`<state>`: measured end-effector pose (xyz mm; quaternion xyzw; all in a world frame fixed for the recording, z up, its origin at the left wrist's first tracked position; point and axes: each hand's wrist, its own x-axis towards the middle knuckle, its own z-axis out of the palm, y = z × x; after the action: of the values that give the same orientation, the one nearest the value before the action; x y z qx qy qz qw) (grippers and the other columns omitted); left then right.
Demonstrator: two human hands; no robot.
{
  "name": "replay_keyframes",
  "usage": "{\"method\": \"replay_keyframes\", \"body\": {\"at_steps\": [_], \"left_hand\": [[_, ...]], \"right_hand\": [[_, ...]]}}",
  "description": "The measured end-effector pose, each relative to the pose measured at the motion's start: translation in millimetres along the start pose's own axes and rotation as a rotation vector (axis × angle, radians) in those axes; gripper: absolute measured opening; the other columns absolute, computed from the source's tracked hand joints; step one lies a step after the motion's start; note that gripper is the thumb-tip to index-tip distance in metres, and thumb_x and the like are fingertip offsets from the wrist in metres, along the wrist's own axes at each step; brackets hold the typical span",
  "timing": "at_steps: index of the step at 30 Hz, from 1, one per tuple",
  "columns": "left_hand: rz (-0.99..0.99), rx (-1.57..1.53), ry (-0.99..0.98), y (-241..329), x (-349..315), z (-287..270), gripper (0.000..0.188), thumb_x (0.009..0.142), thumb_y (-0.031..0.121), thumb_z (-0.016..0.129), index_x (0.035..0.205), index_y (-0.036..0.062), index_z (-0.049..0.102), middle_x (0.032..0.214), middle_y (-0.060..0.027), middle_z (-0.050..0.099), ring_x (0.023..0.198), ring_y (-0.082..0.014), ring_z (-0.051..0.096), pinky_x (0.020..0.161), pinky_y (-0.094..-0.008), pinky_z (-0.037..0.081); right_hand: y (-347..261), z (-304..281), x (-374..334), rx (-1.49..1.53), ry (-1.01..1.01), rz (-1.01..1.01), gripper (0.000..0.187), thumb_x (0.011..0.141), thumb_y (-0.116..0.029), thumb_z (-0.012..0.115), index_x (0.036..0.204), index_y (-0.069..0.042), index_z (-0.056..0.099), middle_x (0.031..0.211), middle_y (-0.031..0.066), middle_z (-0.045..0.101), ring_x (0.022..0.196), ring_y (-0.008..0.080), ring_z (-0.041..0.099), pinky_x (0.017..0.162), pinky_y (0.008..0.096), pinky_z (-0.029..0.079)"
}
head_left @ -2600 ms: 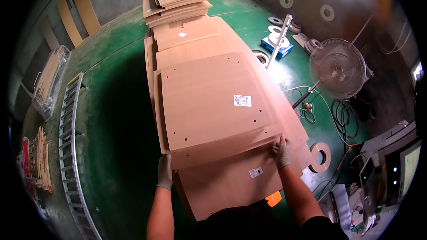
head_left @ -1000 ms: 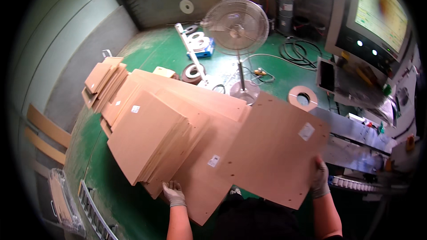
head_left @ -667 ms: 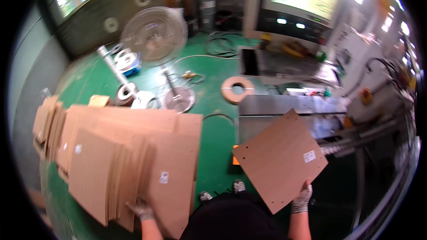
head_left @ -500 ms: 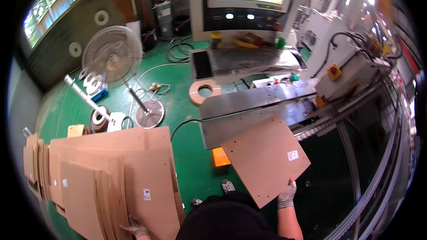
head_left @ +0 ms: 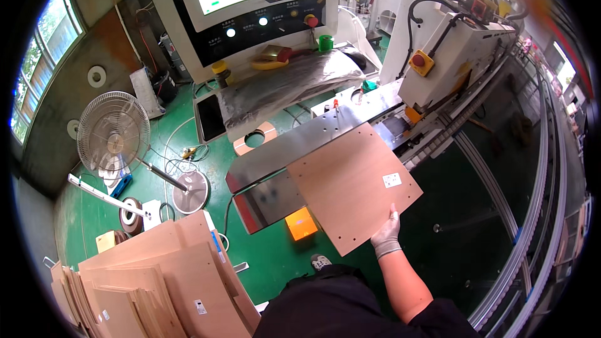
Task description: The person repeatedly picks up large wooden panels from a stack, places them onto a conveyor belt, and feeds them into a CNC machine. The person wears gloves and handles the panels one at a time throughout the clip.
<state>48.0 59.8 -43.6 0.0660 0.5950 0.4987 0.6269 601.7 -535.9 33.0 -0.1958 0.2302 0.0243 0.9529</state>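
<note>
A flat brown wooden panel (head_left: 350, 188) with small drilled holes and a white label (head_left: 392, 180) extends over the metal machine table (head_left: 275, 197). My right hand (head_left: 386, 238), in a pale glove, grips the panel's near right edge, thumb on top and the other fingers hidden beneath. The panel's far part overlaps the metal bed beside the machine head (head_left: 460, 56). My left hand is out of view. At the lower left, several similar panels (head_left: 181, 275) lean in a stack, some with white labels.
A control console (head_left: 263, 22) with a lit screen stands ahead. Left of it is a pedestal fan (head_left: 114, 141). An orange box (head_left: 302, 223) sits on the green floor below the table. Metal rails (head_left: 532, 213) run along the right. Cables lie near the fan.
The view has turned right and nearer to the machine. My right hand has carried the panel farther over the metal table. My left hand, earlier beside the stacked panels, has left the view.
</note>
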Motion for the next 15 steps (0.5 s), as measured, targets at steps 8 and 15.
{"method": "replay_keyframes", "body": {"at_steps": [8, 15], "left_hand": [[0.059, 0.229, -0.046, -23, -19, 19, 0.084, 0.087, 0.085, 0.042, 0.101, 0.0063, 0.069, 0.088, -0.0082, 0.070, 0.080, -0.0257, 0.064, 0.073, -0.0386, 0.052], [0.062, 0.311, -0.051, -36, -20, 33, 0.077, 0.093, 0.076, 0.041, 0.109, 0.0058, 0.070, 0.096, -0.0077, 0.072, 0.089, -0.0268, 0.065, 0.082, -0.0423, 0.052]], "right_hand": [[60, 10, -63, -0.458, 0.072, 0.287, 0.057, 0.103, -0.047, 0.060, 0.142, -0.005, 0.055, 0.135, 0.0080, 0.063, 0.124, 0.0243, 0.061, 0.104, 0.0437, 0.051], [21, -29, 17, -0.142, 0.235, 0.042, 0.050, 0.102, -0.043, 0.056, 0.136, -0.006, 0.061, 0.132, 0.0132, 0.068, 0.119, 0.0350, 0.065, 0.107, 0.0516, 0.050]]}}
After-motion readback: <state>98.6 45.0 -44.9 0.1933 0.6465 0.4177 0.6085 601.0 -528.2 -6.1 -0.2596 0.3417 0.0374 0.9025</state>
